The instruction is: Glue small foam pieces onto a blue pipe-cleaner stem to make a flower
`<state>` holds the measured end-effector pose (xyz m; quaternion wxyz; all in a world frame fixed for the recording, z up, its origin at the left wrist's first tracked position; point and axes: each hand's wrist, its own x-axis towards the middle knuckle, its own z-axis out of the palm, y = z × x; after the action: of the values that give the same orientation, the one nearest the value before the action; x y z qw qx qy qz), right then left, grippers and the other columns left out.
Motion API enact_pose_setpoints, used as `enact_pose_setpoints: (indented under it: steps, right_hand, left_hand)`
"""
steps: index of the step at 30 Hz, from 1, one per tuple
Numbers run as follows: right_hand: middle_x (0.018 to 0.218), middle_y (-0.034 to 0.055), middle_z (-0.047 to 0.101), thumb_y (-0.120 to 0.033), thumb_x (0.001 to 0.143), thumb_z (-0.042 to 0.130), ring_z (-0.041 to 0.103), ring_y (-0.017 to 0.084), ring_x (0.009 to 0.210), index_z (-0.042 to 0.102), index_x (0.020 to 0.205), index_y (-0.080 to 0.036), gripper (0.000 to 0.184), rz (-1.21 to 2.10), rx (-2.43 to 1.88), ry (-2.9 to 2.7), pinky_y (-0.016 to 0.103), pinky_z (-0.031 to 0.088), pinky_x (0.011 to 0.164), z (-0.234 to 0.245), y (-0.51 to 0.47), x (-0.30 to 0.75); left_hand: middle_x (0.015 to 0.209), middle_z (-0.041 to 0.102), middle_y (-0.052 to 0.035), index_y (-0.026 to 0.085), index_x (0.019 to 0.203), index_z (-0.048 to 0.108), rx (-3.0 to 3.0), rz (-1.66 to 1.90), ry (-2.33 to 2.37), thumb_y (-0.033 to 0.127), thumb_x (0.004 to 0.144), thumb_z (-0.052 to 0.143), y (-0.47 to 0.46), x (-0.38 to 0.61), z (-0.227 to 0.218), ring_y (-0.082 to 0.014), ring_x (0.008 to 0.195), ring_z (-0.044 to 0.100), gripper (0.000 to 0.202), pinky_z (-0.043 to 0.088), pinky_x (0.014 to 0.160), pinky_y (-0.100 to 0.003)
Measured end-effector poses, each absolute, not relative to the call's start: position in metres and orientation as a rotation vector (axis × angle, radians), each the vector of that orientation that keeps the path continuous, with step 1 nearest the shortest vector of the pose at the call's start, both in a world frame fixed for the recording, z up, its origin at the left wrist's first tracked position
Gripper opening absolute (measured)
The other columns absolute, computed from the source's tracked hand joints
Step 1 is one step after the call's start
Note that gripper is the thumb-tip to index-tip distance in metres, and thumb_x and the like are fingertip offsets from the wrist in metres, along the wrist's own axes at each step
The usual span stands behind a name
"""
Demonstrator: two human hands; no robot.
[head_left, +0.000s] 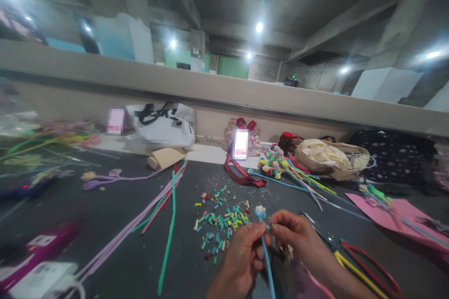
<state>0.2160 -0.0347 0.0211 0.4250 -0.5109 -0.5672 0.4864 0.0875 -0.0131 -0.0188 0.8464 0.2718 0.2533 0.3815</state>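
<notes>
My left hand (243, 254) is closed around a light blue pipe cleaner (268, 266), its thumb and finger pinching just below the top. A small pale pink and white flower head (260, 212) sits at the upper end of that stem. On the other side my right hand (298, 236) is closed too, fingertips meeting the stem beside the left thumb; a tiny blue bit shows there. Many short cut pieces (224, 219) in green, yellow and red lie scattered on the dark table beyond my left hand.
Purple pipe cleaners (129, 224) and a green one (171, 224) lie left. A bunch of finished flowers (273, 161) rests behind. Red-and-yellow-handled pliers (368, 266) are beside my right forearm. A white bag (164, 126) and a beige bag (329, 159) stand along the back ledge.
</notes>
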Motion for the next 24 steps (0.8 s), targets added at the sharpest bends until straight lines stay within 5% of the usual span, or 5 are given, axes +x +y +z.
enact_pose_setpoints:
  steps: [14,24]
  right_hand:
    - [0.068,-0.0012,0.049,-0.024,0.081,0.045,0.047,0.012,0.064,0.049,0.069,-0.018,0.014,0.485,-1.303,-1.987,0.021,0.036,0.059,0.020,-0.040,0.226]
    - [0.075,0.0008,0.048,-0.026,0.083,0.044,0.047,0.013,0.071,0.046,0.068,-0.019,0.017,0.507,-1.220,-2.029,0.023,0.037,0.066,0.044,-0.033,0.247]
  left_hand:
    - [0.029,0.036,0.0076,0.012,0.050,0.050,0.487,0.711,0.577,0.030,0.061,0.058,-0.017,0.085,-0.009,0.0000,0.024,0.027,0.023,0.014,0.027,-0.012]
    - [0.031,0.044,0.0059,0.013,0.052,0.053,0.768,0.708,0.707,0.032,0.059,0.060,-0.022,0.086,-0.009,-0.0007,0.020,0.027,0.022,0.013,0.024,-0.014]
